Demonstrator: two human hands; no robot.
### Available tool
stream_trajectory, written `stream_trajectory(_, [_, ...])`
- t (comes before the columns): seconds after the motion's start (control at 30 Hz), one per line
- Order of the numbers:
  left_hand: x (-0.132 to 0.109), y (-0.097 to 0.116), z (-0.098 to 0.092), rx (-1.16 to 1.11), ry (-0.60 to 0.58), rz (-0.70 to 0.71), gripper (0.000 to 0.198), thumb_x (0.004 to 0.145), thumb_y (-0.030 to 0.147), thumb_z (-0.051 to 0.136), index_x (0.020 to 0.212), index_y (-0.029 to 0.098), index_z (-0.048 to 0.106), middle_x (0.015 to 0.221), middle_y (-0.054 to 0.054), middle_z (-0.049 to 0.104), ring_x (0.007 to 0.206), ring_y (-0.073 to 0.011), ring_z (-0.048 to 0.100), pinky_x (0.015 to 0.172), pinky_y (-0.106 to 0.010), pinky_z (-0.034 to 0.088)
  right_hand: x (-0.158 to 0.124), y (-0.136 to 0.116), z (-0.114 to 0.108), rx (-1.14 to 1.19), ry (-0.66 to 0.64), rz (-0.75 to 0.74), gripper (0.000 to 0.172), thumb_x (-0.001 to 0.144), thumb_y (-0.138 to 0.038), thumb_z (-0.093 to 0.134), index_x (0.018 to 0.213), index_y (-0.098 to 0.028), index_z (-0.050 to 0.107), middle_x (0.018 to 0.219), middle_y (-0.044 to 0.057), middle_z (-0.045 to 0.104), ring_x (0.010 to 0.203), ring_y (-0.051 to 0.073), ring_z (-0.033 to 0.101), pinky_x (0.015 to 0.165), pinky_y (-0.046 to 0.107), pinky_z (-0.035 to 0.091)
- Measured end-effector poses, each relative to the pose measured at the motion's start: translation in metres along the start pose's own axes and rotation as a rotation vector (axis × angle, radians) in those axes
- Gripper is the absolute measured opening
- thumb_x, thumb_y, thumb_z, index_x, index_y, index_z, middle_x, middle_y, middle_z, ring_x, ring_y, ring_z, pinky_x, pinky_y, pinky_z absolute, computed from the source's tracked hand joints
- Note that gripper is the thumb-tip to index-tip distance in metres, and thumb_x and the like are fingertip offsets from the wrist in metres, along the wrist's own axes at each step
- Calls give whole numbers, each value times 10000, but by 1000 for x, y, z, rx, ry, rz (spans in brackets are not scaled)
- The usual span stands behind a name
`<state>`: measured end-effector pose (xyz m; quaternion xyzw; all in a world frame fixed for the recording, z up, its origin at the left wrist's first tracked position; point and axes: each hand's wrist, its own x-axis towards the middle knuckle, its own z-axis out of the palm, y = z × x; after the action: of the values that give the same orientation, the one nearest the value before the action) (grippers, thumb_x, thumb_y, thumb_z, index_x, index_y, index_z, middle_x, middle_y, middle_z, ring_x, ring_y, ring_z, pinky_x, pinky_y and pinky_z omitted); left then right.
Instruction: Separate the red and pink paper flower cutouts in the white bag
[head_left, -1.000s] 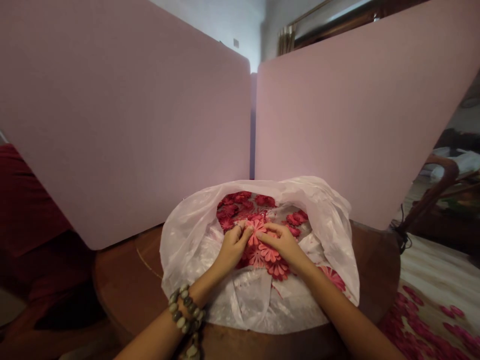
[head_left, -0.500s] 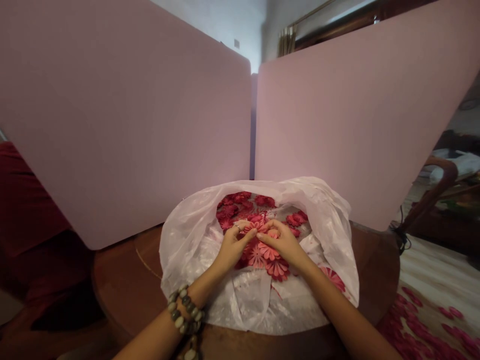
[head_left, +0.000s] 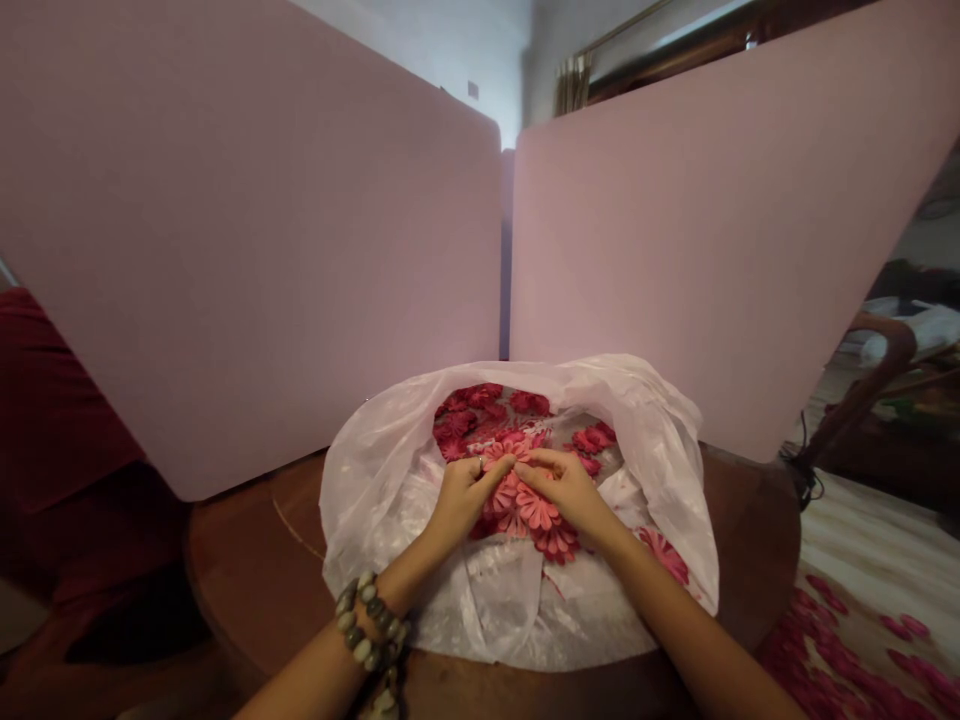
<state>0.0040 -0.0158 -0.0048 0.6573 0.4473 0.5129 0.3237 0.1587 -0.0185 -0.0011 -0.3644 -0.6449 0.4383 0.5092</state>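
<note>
While the left hand (head_left: pixel 459 495) and right hand (head_left: pixel 570 495) pinch a pink flower (head_left: pixel 513 449) in their fingers (head_left: pixel 537 477) over other flowers (head_left: pixel 556 541) in the white bag (head_left: pixel 375 490) on the desk (head_left: pixel 244 545), apply light, even pressure to avoid creasing it.

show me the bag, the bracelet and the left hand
Bag (head_left: pixel 382 470): head view, on its left wall.
Bracelet (head_left: pixel 374 608): head view, on a dark bead.
Left hand (head_left: pixel 457 497): head view, on its thumb side.

Open above left hand (head_left: pixel 459 497) and right hand (head_left: pixel 568 492), bag rim (head_left: pixel 525 374) beyond, panels (head_left: pixel 315 250) blocking behind
</note>
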Motion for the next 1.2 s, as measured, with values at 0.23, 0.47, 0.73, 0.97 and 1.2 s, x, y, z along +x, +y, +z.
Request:
stream_trajectory(0.23, [4,-8,2,-93,59,34,183,705,334,668,799,193,600,690,20,581,626,-143,521,597,-236,394,1,-2,-4,185,125,114,329,626,-482,714,587,-182,585,553,-29,513,567,137,464,552,257,361])
stream_trajectory(0.47, [5,-13,1,-47,109,68,369,626,210,670,984,204,583,966,-53,618,908,-220,574,834,-329,425,3,-3,-8,5,168,57,332,642,-480,649,543,-187,527,541,-32,440,529,115,370,503,246,272])
stream_trajectory(0.73, [-2,15,-4,-198,-47,14,221,720,381,591,783,174,638,770,-25,627,771,-201,565,738,-303,430,-1,-2,-3,-186,63,-60,306,729,-419,581,547,-181,514,527,-30,468,531,118,411,535,241,310])
stream_trajectory(0.97, [1,2,0,-252,42,4,263,729,409,630,629,175,561,598,19,511,576,-127,455,567,-238,368,-2,-5,-1,-178,92,-55,211,718,-379,653,685,-171,642,702,31,655,709,186,586,696,289,427])
stream_trajectory(1.2, [0,-1,-2,99,85,62,429,766,471,519,475,207,348,481,55,329,487,-106,316,498,-247,251,1,5,-3,68,88,85,349,637,-427,745,857,-161,695,689,15,647,644,157,574,617,271,441])
